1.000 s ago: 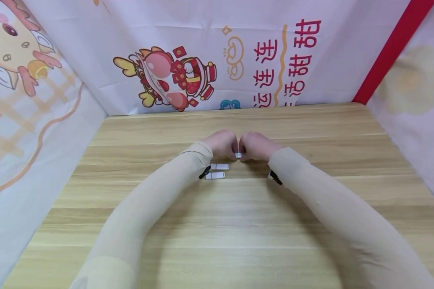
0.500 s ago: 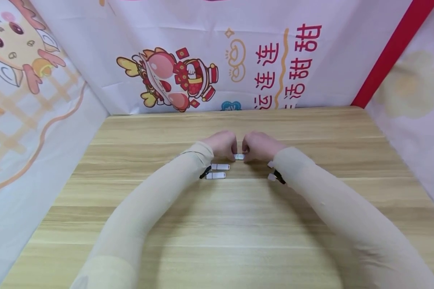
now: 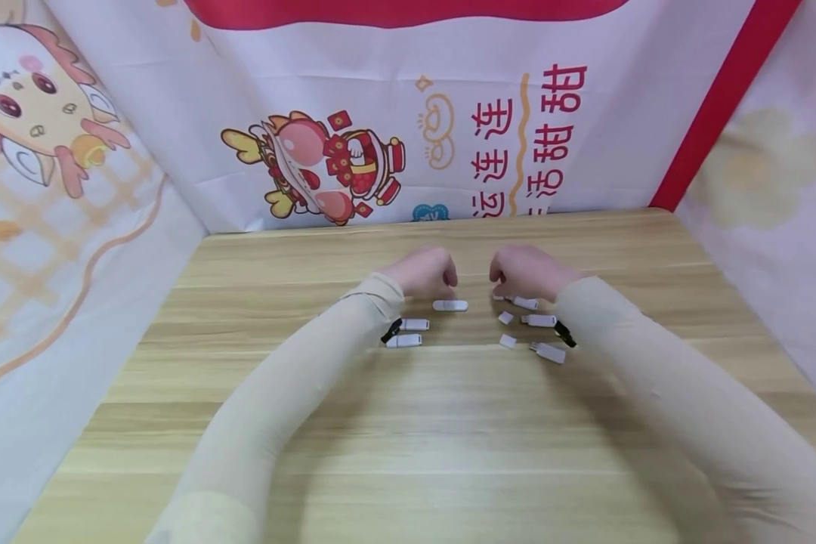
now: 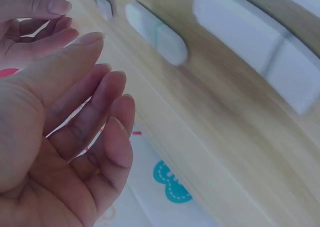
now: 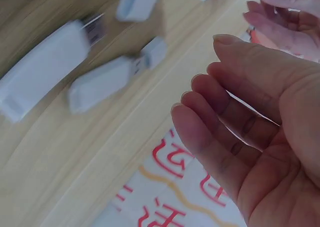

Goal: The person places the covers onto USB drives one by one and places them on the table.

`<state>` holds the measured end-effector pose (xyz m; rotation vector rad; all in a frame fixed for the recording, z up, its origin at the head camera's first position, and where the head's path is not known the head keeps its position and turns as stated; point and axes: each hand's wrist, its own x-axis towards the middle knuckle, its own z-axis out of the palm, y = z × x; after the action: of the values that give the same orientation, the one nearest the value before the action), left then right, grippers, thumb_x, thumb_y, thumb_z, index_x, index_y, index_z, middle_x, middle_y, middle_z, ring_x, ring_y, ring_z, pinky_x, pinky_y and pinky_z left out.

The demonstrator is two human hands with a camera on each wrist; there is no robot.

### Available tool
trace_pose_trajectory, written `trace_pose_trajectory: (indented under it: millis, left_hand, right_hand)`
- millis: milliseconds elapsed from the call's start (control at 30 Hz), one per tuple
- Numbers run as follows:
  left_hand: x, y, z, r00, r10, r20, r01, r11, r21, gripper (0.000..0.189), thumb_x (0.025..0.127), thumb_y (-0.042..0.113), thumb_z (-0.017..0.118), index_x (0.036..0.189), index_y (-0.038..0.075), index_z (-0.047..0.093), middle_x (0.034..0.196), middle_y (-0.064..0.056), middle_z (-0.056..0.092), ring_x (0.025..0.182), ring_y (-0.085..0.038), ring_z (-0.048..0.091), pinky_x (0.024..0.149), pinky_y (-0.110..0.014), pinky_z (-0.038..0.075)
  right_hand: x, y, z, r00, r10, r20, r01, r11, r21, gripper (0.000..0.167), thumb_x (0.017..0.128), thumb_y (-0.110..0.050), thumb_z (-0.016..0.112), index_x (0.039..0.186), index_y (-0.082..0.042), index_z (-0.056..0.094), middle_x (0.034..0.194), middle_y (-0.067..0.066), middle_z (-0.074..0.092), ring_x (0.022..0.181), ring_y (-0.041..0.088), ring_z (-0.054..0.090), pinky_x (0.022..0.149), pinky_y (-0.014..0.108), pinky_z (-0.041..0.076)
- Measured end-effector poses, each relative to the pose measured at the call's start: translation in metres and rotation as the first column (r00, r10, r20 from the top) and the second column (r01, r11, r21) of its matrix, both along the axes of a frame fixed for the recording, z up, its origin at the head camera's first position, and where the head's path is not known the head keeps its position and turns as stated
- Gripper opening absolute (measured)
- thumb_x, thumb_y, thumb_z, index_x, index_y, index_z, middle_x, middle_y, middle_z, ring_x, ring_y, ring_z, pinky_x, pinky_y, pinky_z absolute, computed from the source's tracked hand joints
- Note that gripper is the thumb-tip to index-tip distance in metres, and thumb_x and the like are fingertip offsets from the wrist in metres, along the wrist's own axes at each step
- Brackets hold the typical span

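Observation:
A capped white USB stick (image 3: 450, 306) lies on the wooden table just below my left hand (image 3: 431, 272), whose loosely curled fingers hold nothing. In the left wrist view this same USB stick (image 4: 157, 33) shows a thin green line across its middle. Two more capped USB sticks (image 3: 415, 325) lie by the left wrist. My right hand (image 3: 525, 272) hovers over the right-hand group, its fingers (image 5: 192, 129) relaxed around nothing. Below it lie uncapped USB sticks (image 3: 539, 321) with bare metal plugs. Their loose white caps (image 3: 508, 341) lie to their left; one cap (image 5: 155, 52) sits right at a plug.
The wooden table (image 3: 408, 431) reaches back to a printed cloth (image 3: 353, 60) hanging behind it. More printed cloth (image 3: 75, 249) closes off the left side, and another sheet (image 3: 768, 249) the right. Dark straps (image 3: 564, 333) cross the wrists.
Both hands have let go of the capped USB stick, which now lies on the table. The right hand has moved away to the right, uncovering the uncapped sticks and caps.

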<state>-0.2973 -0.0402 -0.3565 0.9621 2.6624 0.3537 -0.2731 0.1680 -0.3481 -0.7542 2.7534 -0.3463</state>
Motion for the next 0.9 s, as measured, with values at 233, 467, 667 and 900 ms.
trace_pose_trajectory:
  millis: [233, 467, 667, 900]
  left_hand:
    - [-0.005, 0.027, -0.009, 1.000, -0.027, 0.004, 0.027, 1.000, -0.004, 0.028, 0.087, 0.019, 0.077, 0.111, 0.006, 0.073, 0.098, -0.003, 0.069, 0.090, -0.016, 0.061, 0.082, -0.029, 0.049]
    - [-0.010, 0.056, -0.020, 0.999, -0.035, 0.008, 0.035, 0.999, 0.029, 0.029, 0.088, 0.018, 0.076, 0.115, 0.006, 0.071, 0.099, -0.002, 0.067, 0.090, -0.015, 0.060, 0.083, -0.028, 0.048]
    - [-0.009, 0.069, -0.025, 1.000, -0.013, 0.027, 0.011, 0.997, 0.074, 0.030, 0.086, 0.017, 0.079, 0.113, 0.005, 0.071, 0.098, -0.004, 0.067, 0.088, -0.015, 0.059, 0.081, -0.027, 0.048]
    - [-0.018, 0.077, -0.041, 0.999, 0.014, 0.036, -0.017, 0.996, 0.085, 0.015, 0.084, 0.019, 0.081, 0.093, 0.012, 0.073, 0.087, 0.002, 0.066, 0.082, -0.014, 0.059, 0.078, -0.026, 0.047]
  right_hand:
    - [0.003, 0.030, -0.008, 1.000, -0.018, -0.012, 0.018, 1.000, 0.003, 0.019, 0.087, -0.009, 0.075, 0.102, 0.002, 0.073, 0.092, 0.010, 0.068, 0.086, 0.025, 0.063, 0.084, 0.044, 0.052]
    - [0.004, 0.048, -0.019, 0.996, -0.087, 0.032, 0.087, 0.996, -0.007, 0.020, 0.087, -0.010, 0.075, 0.105, 0.000, 0.073, 0.095, 0.010, 0.069, 0.089, 0.025, 0.064, 0.085, 0.045, 0.052]
    - [0.003, 0.049, -0.027, 0.999, -0.036, -0.014, 0.036, 0.999, -0.009, 0.015, 0.087, -0.015, 0.076, 0.096, -0.003, 0.075, 0.083, 0.004, 0.068, 0.078, 0.021, 0.061, 0.079, 0.042, 0.052]
    - [0.000, 0.049, -0.035, 0.998, -0.063, 0.018, 0.063, 0.998, -0.018, 0.013, 0.088, -0.018, 0.076, 0.093, -0.006, 0.074, 0.081, 0.002, 0.067, 0.074, 0.019, 0.059, 0.075, 0.038, 0.051]
